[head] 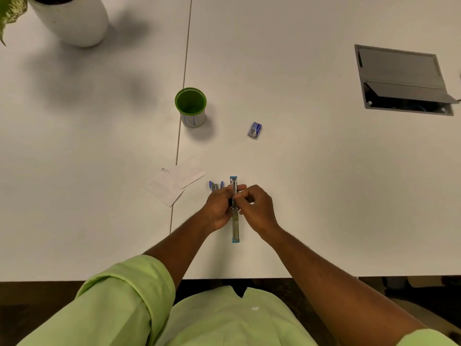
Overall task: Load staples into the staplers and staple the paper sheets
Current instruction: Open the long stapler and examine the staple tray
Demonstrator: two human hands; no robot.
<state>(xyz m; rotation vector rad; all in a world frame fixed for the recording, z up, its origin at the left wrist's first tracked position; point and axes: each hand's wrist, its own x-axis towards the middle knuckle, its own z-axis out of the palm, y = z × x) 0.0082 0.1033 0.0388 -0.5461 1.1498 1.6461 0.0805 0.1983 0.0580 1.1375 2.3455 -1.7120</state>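
Left hand [219,208]: fingers curled round the middle of the opened stapler [234,211] from its left side, gripping it. Right hand [254,208]: fingers curled in against the same stapler from the right, thumb and fingertips pinched at its metal channel; whether a strip of staples sits between them is too small to tell. Opened stapler: unfolded flat in a long line on the white table [324,183], running away from the person, metal along its length, a blue tip at the far end and another at the near end; the hands cover its centre. Second stapler [214,186]: blue and grey, just left of the first, partly hidden behind the left hand, only its far end showing. Paper sheets [174,182]: two small white slips left of the staplers, overlapping at a corner, lying beside the table seam [183,96]. Staple box [254,130]: small, blue and grey, beyond the hands and a little to the right, well apart from both. Green cup [190,107]: upright on the seam, white band round its lower wall, beyond the papers. White planter [74,21]: far left corner, green leaf at the edge. Grey cable hatch [401,78]: set in the table at far right, lid raised. Light green sleeves [129,290]: rolled above the forearms.
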